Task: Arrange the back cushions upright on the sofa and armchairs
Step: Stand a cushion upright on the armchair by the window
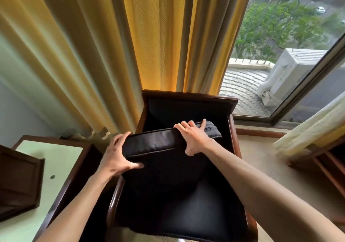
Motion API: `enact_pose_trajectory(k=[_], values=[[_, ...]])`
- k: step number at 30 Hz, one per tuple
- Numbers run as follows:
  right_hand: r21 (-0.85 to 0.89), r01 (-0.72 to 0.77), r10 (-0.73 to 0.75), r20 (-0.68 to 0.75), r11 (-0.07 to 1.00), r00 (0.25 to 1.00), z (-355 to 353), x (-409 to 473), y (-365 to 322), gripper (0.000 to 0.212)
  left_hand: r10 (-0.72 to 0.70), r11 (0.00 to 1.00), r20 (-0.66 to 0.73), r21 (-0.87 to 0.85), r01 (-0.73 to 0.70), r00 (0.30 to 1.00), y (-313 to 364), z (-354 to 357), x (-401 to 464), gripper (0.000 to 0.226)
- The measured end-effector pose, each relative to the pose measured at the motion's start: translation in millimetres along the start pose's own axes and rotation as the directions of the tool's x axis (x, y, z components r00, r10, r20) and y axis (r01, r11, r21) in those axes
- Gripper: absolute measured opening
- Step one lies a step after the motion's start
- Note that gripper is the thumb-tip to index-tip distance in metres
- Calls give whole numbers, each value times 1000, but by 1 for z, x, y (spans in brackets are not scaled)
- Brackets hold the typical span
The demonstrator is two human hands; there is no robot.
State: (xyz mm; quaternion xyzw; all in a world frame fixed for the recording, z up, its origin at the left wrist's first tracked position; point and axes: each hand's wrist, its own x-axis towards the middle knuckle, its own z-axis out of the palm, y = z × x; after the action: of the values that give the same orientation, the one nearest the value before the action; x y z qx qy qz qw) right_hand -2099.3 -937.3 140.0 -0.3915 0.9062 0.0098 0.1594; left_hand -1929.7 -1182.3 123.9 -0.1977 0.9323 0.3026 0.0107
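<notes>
A black back cushion (164, 159) is held tilted over the seat of a dark wooden armchair (188, 96), its top edge lifted and short of the chair's backrest. My left hand (116, 156) grips the cushion's left corner, thumb on its front face. My right hand (194, 136) grasps the top edge near the right corner, fingers spread over the zip side. The black seat cushion (196, 210) lies flat below. The lower part of the back cushion is lost in shadow.
Yellow curtains (112, 45) hang right behind the chair. A side table (54, 159) with a pale top and a dark wooden box (18, 183) stands at the left. A window (280, 54) is at the right, with more wooden furniture (324, 165) beneath pale fabric.
</notes>
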Motion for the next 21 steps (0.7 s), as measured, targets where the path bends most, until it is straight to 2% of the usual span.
enact_pose_trajectory(k=[2, 3, 5, 7, 10, 13, 15, 17, 18, 19, 21], values=[[-65, 5, -4, 17, 998, 1000, -1, 8, -17, 113, -14, 974, 0, -226, 13, 1000, -23, 4, -15, 138], [-100, 45, -45, 6, 994, 999, 1, 10, -26, 118, 4, 965, -20, -261, -9, 1000, -27, 8, -20, 137], [-122, 173, -177, -29, 977, 984, 8, 14, -44, 127, 21, 973, -79, -228, -39, 997, -23, 13, -24, 128], [-87, 231, -237, -69, 969, 969, 14, 13, -55, 126, 28, 985, -141, -164, -52, 990, -9, 13, -26, 120], [-3, 210, -210, -80, 978, 974, -6, 7, -37, 112, 79, 991, -182, -96, -98, 980, 20, 5, -25, 113], [83, 153, -150, -41, 985, 988, -36, -9, 3, 109, 242, 963, -230, -61, -262, 943, 60, -9, -21, 104], [162, 104, -97, -49, 981, 994, -56, -20, 27, 106, 334, 916, -265, -134, -378, 905, 83, -13, -13, 101], [257, 39, -27, -50, 966, 998, -66, -29, 49, 104, 352, 874, -192, -284, -395, 916, 88, -3, 0, 106], [295, 4, 5, -29, 955, 1000, -65, -31, 56, 103, 327, 869, -106, -357, -343, 939, 83, 7, 7, 111], [316, -34, 34, 4, 948, 999, -58, -34, 61, 102, 289, 886, -4, -377, -269, 957, 78, 21, 12, 115], [321, -80, 63, 63, 944, 996, -35, -38, 66, 103, 199, 946, 117, -282, -160, 973, 69, 51, 15, 116]])
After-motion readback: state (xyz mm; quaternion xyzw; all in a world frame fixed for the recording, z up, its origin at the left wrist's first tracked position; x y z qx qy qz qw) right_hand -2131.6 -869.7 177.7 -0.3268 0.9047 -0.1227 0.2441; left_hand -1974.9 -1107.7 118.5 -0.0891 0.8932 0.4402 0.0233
